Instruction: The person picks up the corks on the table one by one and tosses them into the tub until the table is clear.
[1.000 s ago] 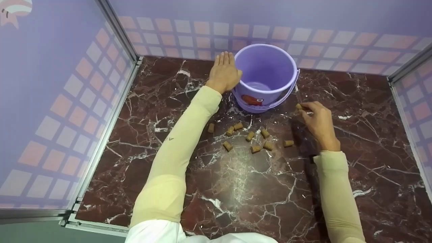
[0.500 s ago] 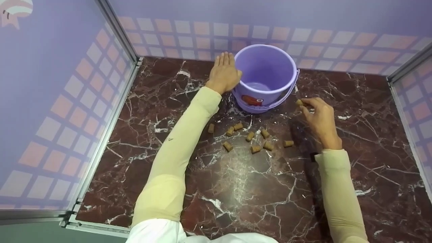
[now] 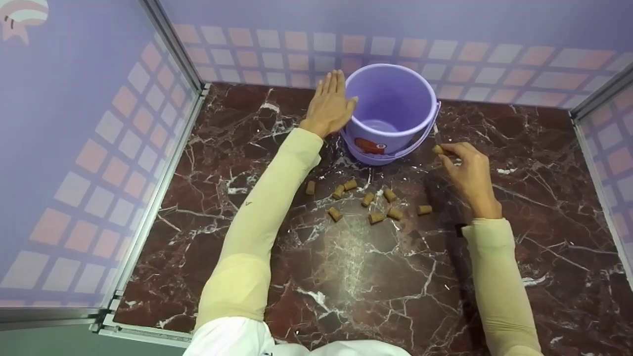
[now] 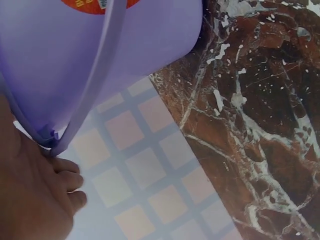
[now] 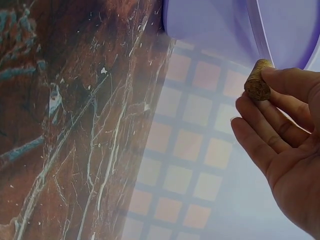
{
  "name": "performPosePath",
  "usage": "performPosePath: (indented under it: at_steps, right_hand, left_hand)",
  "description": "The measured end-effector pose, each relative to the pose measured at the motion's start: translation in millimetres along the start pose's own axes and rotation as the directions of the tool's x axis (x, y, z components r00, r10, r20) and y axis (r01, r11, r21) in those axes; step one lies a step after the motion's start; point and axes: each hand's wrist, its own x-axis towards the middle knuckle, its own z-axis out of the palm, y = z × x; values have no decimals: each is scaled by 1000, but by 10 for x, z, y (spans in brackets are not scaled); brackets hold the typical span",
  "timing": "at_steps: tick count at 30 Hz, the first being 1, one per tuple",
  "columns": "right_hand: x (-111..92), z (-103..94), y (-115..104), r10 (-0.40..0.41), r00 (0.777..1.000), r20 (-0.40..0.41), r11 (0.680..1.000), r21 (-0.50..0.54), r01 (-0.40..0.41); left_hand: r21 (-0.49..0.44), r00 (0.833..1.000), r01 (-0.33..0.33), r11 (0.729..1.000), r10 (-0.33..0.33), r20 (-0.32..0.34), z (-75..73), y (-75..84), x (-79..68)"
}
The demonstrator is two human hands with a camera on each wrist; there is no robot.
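A purple bucket (image 3: 390, 123) stands upright near the back wall, its inside bare and its handle hanging down at the front right. My left hand (image 3: 328, 108) rests against the bucket's left side, fingers straight, thumb by the rim. In the left wrist view the palm and fingers (image 4: 67, 182) lie beside the handle's joint. Right of the bucket, my right hand (image 3: 469, 170) pinches a cork (image 5: 258, 81) between thumb and fingertips, above the table. Several loose corks lie in front of the bucket, among them one cork (image 3: 424, 210) at the right and another cork (image 3: 310, 187) at the left.
The dark red marbled tabletop (image 3: 395, 291) is bounded by a patterned back wall (image 3: 277, 29) and a left wall panel (image 3: 74, 123) in metal frames. A further panel (image 3: 608, 138) closes the right side.
My right hand has risen slightly with the cork and turned a little. The thumb of my left hand has lifted somewhat from the bucket's rim. The loose corks and the bucket look unmoved.
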Motion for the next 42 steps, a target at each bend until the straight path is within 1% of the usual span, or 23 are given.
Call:
performPosePath:
  at_steps: [4,9,12,19,24,28,36,42]
  right_hand:
    - [-3,-4,-2,-7,1000,2,1000,-15,7]
    - [-18,-10,8,-7,1000,5,1000,-7,7]
    - [-30,-15,13,-2,1000,0,1000,8,2]
    - [-55,-23,21,9,1000,-13,999,36,-8]
    - [-59,-33,23,1,1000,-14,999,32,-1]
    - [-70,-31,35,0,1000,-16,999,37,0]
    - [-161,-1,69,47,999,-3,997,54,-46]
    - [-196,-23,68,48,999,-4,997,62,-48]
  left_hand:
    - [3,1000,-20,1000,20,-14,-2,5,15]
    - [8,1000,-26,1000,26,-9,-29,43,45]
    - [21,1000,-20,1000,20,9,-38,75,63]
    - [26,999,18,999,-19,38,-21,149,94]
    - [35,999,26,999,-27,35,-50,210,119]
    - [24,999,24,999,-24,32,-72,238,125]
    - [32,998,40,999,-41,48,-24,276,109]
    - [37,998,36,999,-37,44,4,304,100]
